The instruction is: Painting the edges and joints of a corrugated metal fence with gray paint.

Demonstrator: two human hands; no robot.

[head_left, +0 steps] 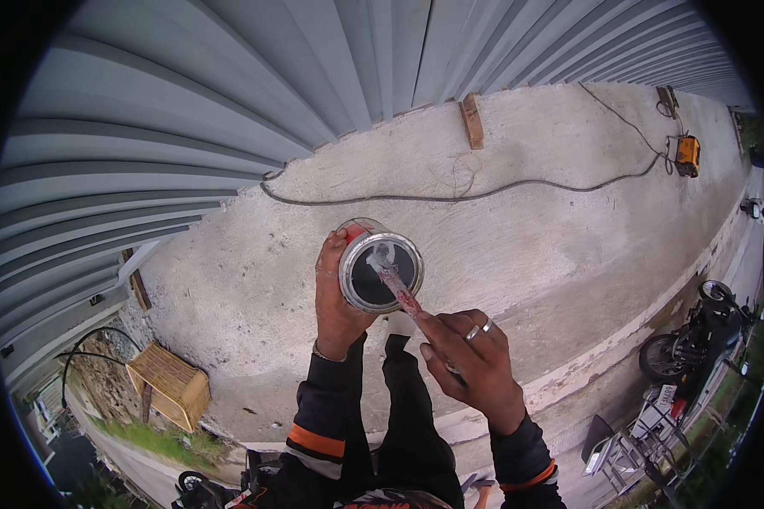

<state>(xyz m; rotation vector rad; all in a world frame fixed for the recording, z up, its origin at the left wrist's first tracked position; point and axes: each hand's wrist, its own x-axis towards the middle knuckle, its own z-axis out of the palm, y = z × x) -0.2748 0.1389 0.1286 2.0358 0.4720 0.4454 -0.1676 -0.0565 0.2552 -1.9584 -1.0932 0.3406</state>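
My left hand (338, 307) is wrapped round the side of an open metal paint can (349, 285), with dark grey paint (363, 280) inside it. A patch of red shows on the can's outer wall. In my right hand (481, 366) is a paintbrush (398, 291), its handle stained red and white, pinched between thumb and fingers. The brush slants over the can's rim, and its head, smeared light grey, is at the can's mouth. How deep the bristles reach into the paint I cannot tell.
Grey corrugated metal sheeting (170, 85) rises beyond the concrete floor (518, 254). A dark cable (416, 198) runs across to a yellow-orange machine (688, 157). A wooden block (471, 123) lies by the sheeting. A woven basket (171, 386) is at left, a motorcycle (683, 356) at right.
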